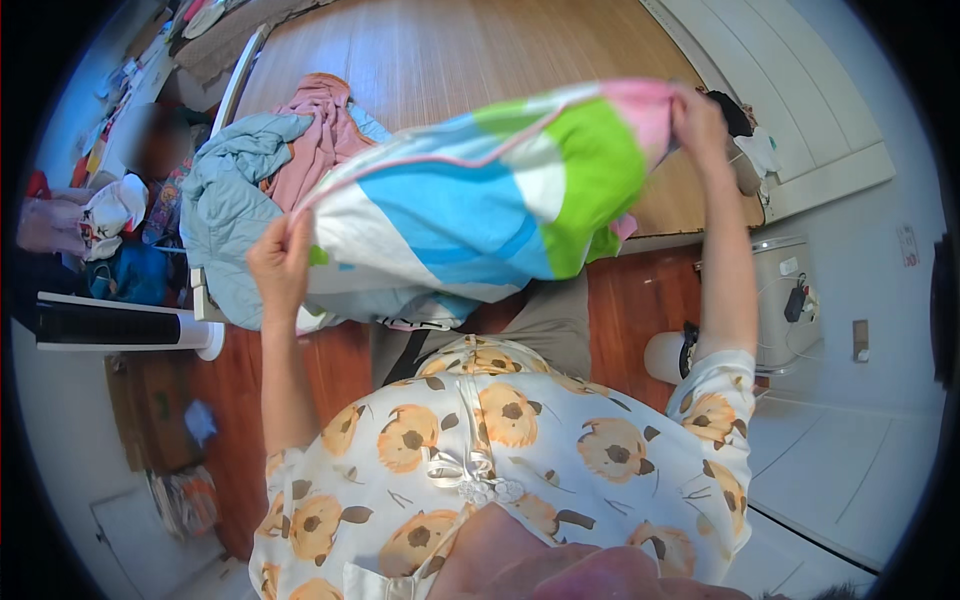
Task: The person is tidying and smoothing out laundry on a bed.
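A large cloth (465, 217) in white, blue, green and pink, with a pink piped edge, is stretched between my two hands over the near edge of a wooden bed board. My left hand (283, 251) pinches its left corner. Farther out, at the upper right, my right hand (696, 127) grips the pink end. Behind the cloth's left part lie a light blue quilted cover (232, 195) and a pink blanket (319, 135) with an orange edge, both crumpled. The cloth's lower folds hang near my knees and hide part of what is beneath.
The bed board (450, 60) reaches away ahead of me. A white tower fan (127, 327) lies across the left side. At right are a small bin (666, 356) and a power adapter (796, 304) with cables. Left of the bed, a person with a blurred head is beside piled clothes (112, 210).
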A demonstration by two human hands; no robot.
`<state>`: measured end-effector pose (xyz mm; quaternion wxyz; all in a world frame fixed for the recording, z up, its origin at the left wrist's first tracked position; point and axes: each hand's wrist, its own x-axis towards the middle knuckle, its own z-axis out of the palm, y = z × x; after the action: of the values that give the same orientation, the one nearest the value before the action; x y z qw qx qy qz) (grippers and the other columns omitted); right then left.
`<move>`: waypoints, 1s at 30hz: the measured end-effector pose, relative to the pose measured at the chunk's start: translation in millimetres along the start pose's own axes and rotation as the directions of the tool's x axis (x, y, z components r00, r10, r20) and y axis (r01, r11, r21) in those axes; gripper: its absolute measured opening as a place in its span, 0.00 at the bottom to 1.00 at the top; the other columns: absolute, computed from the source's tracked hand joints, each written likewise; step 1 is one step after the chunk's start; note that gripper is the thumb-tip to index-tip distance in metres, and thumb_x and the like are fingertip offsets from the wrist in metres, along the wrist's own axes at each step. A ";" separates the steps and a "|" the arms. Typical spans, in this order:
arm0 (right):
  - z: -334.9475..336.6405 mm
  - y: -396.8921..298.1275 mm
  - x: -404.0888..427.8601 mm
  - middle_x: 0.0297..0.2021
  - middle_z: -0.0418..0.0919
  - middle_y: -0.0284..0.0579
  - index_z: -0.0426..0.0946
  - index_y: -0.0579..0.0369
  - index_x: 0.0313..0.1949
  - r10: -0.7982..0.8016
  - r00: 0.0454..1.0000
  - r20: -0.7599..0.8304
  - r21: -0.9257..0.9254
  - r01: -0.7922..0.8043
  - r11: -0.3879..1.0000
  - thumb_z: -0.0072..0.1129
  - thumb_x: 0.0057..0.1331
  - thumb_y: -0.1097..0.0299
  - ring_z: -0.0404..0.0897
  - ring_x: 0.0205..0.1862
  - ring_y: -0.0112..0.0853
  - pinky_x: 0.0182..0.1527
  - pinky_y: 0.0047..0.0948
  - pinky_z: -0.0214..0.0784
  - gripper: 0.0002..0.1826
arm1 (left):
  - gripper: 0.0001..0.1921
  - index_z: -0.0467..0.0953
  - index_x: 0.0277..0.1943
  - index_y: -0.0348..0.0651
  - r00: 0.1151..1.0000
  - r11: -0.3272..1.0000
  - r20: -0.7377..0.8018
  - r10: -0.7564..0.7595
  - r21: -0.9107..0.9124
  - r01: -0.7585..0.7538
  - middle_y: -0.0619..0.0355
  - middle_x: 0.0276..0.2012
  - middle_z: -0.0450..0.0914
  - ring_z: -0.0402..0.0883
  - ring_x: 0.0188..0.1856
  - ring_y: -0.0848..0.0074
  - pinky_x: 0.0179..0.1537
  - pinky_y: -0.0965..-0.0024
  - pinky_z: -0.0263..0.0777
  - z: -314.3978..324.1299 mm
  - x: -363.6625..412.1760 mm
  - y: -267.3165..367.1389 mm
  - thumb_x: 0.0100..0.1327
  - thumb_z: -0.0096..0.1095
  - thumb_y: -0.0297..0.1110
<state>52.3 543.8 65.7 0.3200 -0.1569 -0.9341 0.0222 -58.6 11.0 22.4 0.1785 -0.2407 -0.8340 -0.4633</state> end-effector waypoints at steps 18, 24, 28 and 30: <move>63.6 13.7 -139.2 0.24 0.75 0.30 0.79 0.62 0.33 0.297 0.837 0.459 0.679 -0.547 0.489 0.55 0.61 0.72 0.69 0.26 0.16 0.28 0.18 0.62 0.06 | 0.10 0.79 0.35 0.33 0.986 0.978 -0.075 -0.151 0.136 0.160 0.56 0.21 0.77 0.71 0.25 0.84 0.28 0.76 0.66 7.0 -16.0 -56.7 0.61 0.60 0.33; 43.2 7.3 -147.1 0.23 0.74 0.29 0.78 0.62 0.32 0.372 0.824 0.426 0.700 -0.561 0.441 0.55 0.61 0.71 0.68 0.26 0.16 0.28 0.18 0.61 0.07 | 0.11 0.79 0.36 0.34 0.986 0.966 -0.103 -0.128 0.214 0.148 0.52 0.22 0.79 0.73 0.24 0.81 0.29 0.74 0.67 4.8 -13.0 -60.2 0.61 0.60 0.35; 27.5 -13.1 -141.4 0.22 0.73 0.28 0.77 0.62 0.32 0.366 0.853 0.373 0.692 -0.518 0.502 0.56 0.62 0.70 0.68 0.26 0.16 0.28 0.20 0.61 0.07 | 0.14 0.79 0.38 0.33 0.968 0.921 -0.023 -0.249 0.304 0.244 0.51 0.25 0.80 0.77 0.28 0.78 0.32 0.72 0.69 6.3 -7.4 -71.6 0.62 0.59 0.38; 13.5 -41.2 -132.5 0.19 0.72 0.33 0.77 0.62 0.34 0.195 0.913 0.358 0.633 -0.391 0.668 0.56 0.61 0.69 0.67 0.25 0.17 0.27 0.22 0.60 0.08 | 0.13 0.78 0.36 0.34 0.979 0.927 -0.008 -0.204 0.319 0.196 0.49 0.24 0.79 0.78 0.26 0.72 0.31 0.70 0.69 8.8 -13.9 -86.7 0.61 0.58 0.38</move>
<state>131.5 464.8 -17.5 0.2218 -0.1708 -0.8524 0.4417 -97.0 -24.2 -48.8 0.1564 -0.1281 -0.9201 -0.3355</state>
